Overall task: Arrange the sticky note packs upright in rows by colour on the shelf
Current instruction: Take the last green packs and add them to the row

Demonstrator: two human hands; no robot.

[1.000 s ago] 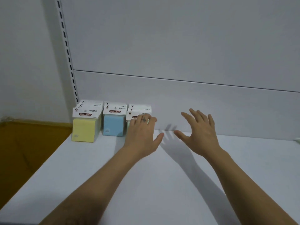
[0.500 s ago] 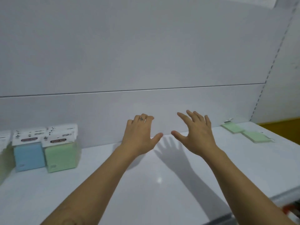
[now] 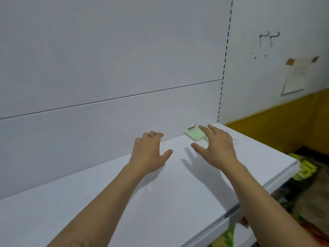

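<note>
The fingers [image 3: 206, 132] of the right hand [image 3: 216, 152] are seen straight and fanned wide, with nothing gripped, spread over a pale green sticky note pack [image 3: 194, 134]. The pack is laid flat rather than upright on the white shelf [image 3: 106, 202]. Whether the fingertips touch the pack cannot be told. It is found at 11 o'clock from that hand, close to the back panel [image 3: 89, 136] and near the shelf's far right corner. At 9 o'clock, apart from the right, the left hand [image 3: 149, 155] is held low over the shelf, its fingers bent gently downward and its thumb pointed to 3 o'clock, with nothing held. Both bare forearms are stretched in from 6 o'clock. A slotted upright [image 3: 224, 59] is seen at 12 o'clock from the pack. On the wall at 2 o'clock a taped sheet of paper [image 3: 293, 77] and two hooks [image 3: 268, 38] are shown above an ochre band [image 3: 284, 125]. Brightly printed packaging [image 3: 306, 175] is glimpsed below the shelf edge at 4 o'clock.
</note>
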